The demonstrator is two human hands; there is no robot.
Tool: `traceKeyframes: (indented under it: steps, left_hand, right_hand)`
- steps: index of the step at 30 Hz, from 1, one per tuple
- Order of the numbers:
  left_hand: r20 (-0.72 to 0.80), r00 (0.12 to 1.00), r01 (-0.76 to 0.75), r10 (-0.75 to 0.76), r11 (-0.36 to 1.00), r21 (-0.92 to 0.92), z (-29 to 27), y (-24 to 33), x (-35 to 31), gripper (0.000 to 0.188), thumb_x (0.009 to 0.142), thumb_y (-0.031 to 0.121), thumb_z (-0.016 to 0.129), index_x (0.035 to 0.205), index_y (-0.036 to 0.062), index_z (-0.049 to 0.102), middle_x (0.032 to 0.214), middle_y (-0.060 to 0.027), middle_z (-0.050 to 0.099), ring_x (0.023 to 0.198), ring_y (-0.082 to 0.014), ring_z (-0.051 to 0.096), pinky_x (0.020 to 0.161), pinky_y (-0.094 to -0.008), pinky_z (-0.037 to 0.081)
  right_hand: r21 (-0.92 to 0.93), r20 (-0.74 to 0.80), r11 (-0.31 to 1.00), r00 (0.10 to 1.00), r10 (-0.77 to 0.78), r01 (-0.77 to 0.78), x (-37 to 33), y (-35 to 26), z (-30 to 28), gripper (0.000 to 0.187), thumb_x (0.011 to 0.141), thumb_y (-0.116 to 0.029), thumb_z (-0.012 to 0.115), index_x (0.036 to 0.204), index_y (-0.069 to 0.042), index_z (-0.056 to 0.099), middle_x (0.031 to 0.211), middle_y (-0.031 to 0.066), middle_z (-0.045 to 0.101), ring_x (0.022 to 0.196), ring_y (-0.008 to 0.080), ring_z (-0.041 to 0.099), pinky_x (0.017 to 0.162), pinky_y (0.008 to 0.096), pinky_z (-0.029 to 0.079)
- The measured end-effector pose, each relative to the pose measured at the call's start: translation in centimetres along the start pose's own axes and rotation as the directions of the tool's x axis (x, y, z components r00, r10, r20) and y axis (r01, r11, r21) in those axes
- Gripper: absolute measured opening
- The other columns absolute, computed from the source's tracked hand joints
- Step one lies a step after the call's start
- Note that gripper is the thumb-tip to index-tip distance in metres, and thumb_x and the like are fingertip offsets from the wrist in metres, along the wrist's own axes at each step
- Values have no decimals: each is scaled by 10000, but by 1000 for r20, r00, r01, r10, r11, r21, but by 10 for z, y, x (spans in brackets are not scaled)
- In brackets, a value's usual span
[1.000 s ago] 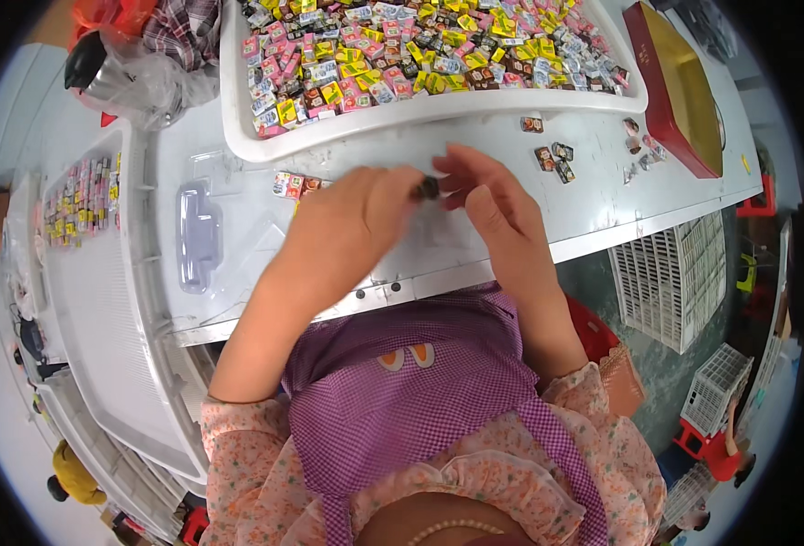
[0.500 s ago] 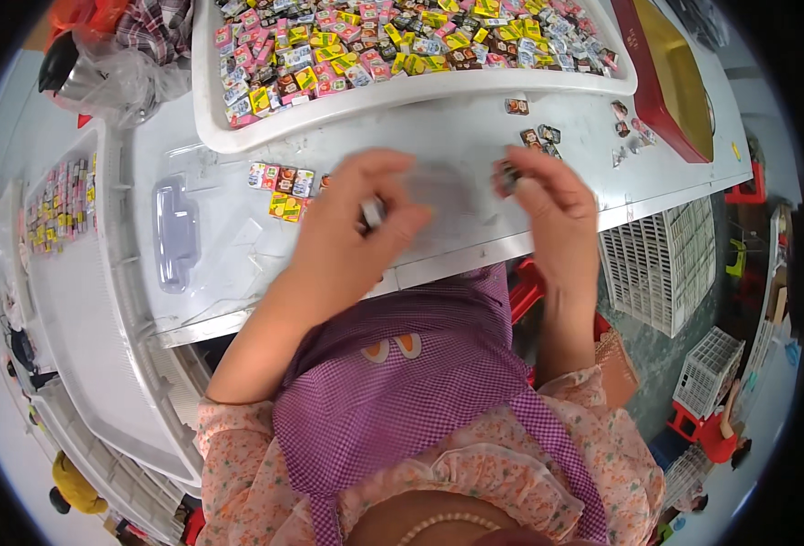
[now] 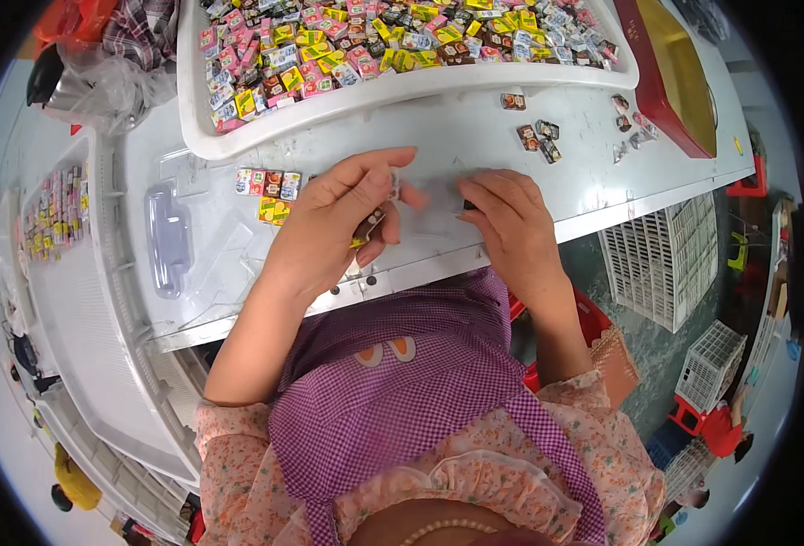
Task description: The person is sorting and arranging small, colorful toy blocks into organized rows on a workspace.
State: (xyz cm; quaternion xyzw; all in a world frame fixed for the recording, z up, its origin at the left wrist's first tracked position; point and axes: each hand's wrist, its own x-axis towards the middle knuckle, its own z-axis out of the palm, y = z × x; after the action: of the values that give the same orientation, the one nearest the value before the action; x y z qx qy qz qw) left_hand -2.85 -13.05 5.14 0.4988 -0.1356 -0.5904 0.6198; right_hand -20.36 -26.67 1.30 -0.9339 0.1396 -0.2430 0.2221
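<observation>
A white tray [image 3: 329,105] heaped with small wrappers [image 3: 420,41] blocks the far table [image 3: 366,127]; a red box [image 3: 650,82] bounds its right. Four loose packets [image 3: 529,138] lie before them. The left hand [image 3: 329,209] grips wrapped pieces [image 3: 372,223]; the right hand's [image 3: 516,218] grip pinches a dark piece [image 3: 468,206], near the front edge [image 3: 411,270], bare table between both hands and tray.

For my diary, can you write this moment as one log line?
left hand: holds small packets | right hand: dark piece at fingers | white tray: heaped with colourful packets
</observation>
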Motion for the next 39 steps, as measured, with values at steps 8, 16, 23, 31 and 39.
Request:
traceKeyframes:
  steps: [8,16,23,31,39]
  left_hand:
    - [-152,988,69,4,876,476,15,3,14,213,933,127,560,1107,8,589,891,-90,644,617,-84,533,444,-204,376]
    - [221,891,-337,396,252,907,32,-27,31,133,864,96,569,944,3,518,903,-210,587,798,-367,604,670,-440,496]
    - [202,894,-260,400,95,961,36,-31,35,135,874,133,579,893,23,502,808,-171,599,706,-367,607,591,-442,496]
    - [90,913,-289,398,475,831,31,-25,38,170,889,98,584,1030,5,599,845,-92,662,707,-192,611,607,-319,463]
    - [-2,996,-85,90,951,296,7,-2,21,301,872,94,601,1158,5,574,960,-38,653,678,-61,551,591,-210,438]
  right_hand:
    - [-57,-31,998,999,10,-12,-15,-2,7,300,736,-4,697,1033,-24,651,1150,96,606,1112,304,548,902,393,474]
    - [-47,-179,998,983,40,-49,-21,-3,10,327,679,-26,732,989,-5,630,1089,114,592,1025,315,553,871,407,468]
    - [-20,-185,997,980,74,-79,-22,-6,13,302,693,-4,718,988,0,652,1085,130,610,1031,318,566,895,400,450]
    - [-44,-347,990,931,110,-133,-14,23,-4,356,692,-6,717,1034,-52,626,1088,132,586,1001,322,540,858,414,428]
    - [-241,-263,920,933,246,-310,0,56,-22,240,775,-22,650,1014,-41,625,909,99,623,864,290,554,792,387,417]
